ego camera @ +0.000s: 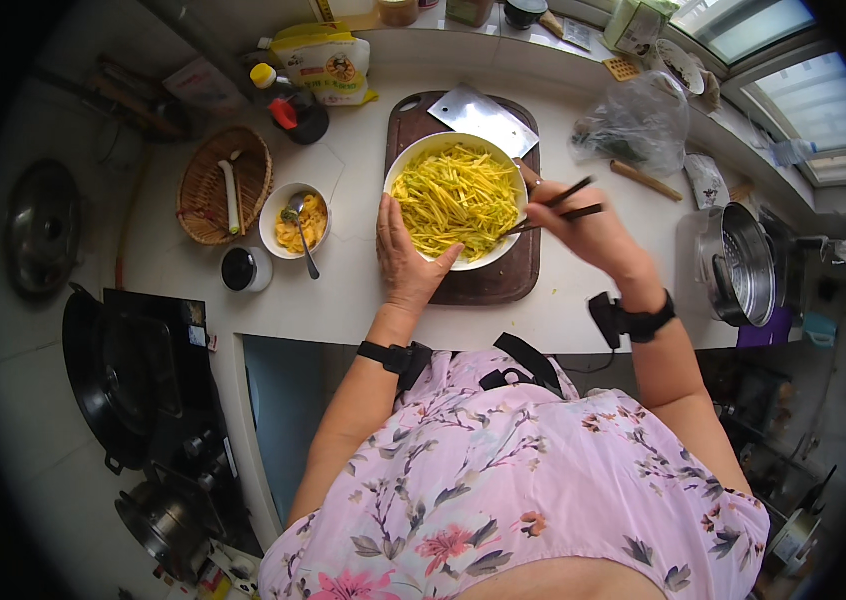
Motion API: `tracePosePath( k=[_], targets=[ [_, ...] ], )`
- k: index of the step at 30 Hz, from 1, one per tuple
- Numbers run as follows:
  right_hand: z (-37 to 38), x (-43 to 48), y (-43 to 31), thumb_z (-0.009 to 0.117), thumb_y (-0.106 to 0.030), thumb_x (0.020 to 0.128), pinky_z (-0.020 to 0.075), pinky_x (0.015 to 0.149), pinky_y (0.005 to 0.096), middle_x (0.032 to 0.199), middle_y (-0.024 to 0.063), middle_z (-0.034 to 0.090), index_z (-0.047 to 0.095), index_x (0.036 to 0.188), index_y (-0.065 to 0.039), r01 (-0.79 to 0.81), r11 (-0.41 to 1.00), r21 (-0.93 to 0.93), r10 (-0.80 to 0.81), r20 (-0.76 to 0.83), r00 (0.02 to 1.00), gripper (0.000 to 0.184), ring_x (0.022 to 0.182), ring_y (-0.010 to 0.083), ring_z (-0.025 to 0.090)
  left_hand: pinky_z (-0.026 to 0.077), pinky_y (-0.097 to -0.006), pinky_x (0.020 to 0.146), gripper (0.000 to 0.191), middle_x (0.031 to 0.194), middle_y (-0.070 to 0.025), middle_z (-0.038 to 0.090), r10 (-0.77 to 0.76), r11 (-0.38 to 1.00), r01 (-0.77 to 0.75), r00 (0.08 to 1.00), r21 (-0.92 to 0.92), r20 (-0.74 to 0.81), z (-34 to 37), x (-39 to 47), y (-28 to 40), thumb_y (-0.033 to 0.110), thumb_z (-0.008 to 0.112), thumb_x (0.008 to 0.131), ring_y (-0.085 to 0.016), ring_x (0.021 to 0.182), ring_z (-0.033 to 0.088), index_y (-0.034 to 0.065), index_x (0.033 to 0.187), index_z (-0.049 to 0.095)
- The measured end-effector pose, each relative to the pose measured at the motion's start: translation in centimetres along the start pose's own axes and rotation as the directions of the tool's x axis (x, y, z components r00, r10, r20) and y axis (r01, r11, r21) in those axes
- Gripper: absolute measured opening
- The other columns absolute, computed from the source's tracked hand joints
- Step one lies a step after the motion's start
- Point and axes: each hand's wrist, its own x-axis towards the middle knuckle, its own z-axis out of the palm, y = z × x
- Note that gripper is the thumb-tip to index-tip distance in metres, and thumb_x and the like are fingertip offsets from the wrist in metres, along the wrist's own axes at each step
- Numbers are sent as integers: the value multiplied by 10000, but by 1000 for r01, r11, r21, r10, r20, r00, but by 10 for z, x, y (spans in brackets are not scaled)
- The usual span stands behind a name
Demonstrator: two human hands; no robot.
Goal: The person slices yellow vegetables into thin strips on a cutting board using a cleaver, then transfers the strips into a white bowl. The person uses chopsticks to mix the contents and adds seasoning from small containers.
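A white bowl [394,161] full of yellow-green shredded vegetable [460,202] sits on a dark brown cutting board [490,289]. My left hand [409,259] grips the bowl's near left side, with the thumb over the rim. Dark chopsticks [571,215] are held in my right hand [580,229] at the bowl's right side. Their tips reach into the shreds by the right rim. Behind the bowl, a cleaver [484,116] lies flat on the board, its wooden handle [527,174] partly hidden by the bowl and my right hand.
Left of the board are a small bowl of yellow food [310,225] with a spoon, a lidded jar [246,270], a wicker basket [190,187] and a soy sauce bottle [303,112]. To the right lie a plastic bag [637,124], a wooden stick [646,180] and a steel steamer pot [749,262].
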Motion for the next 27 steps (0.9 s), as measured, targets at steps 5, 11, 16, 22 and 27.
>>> tracePosePath(
  k=[5,11,16,22,27],
  targets=[
    [68,14,17,762,-110,908,543,653,362,745,116,656,708,866,-42,169,984,-58,-177,-160,971,97,670,303,637,270,-508,1225,1237,1636,-261,232,-17,1000,17,1000,-9,13,-2,1,0,464,893,718,-445,1489,287,7,1596,151],
    [17,-15,16,678,-92,1000,560,704,258,805,70,724,673,958,19,-28,927,373,107,-193,975,119,724,117,680,268,-492,1231,1230,1636,-267,232,7,1000,-7,1000,1,-9,0,0,0,407,908,715,-445,1494,282,8,1598,150],
    [9,-13,18,657,-70,1013,503,656,217,792,27,703,690,983,21,-59,988,140,105,-349,931,101,706,56,590,267,-468,1240,1211,1635,-277,230,1,1000,-1,1000,-8,-8,-1,-1,1,340,915,722,-444,1501,270,-3,1598,154],
    [47,-19,4,716,-35,944,481,606,269,742,75,651,694,859,20,10,998,58,9,-320,947,104,595,189,549,267,-465,1239,1196,1631,-278,234,-7,1000,7,1000,-5,3,-2,1,2,361,905,735,-443,1500,271,-11,1594,160],
    [18,-2,-8,690,-46,980,454,565,267,723,45,655,668,889,15,128,971,202,-41,-388,921,112,622,95,550,266,-465,1239,1192,1628,-279,239,-5,1000,6,1000,-8,4,-2,0,2,390,897,746,-443,1498,275,-14,1593,162]
  ],
)
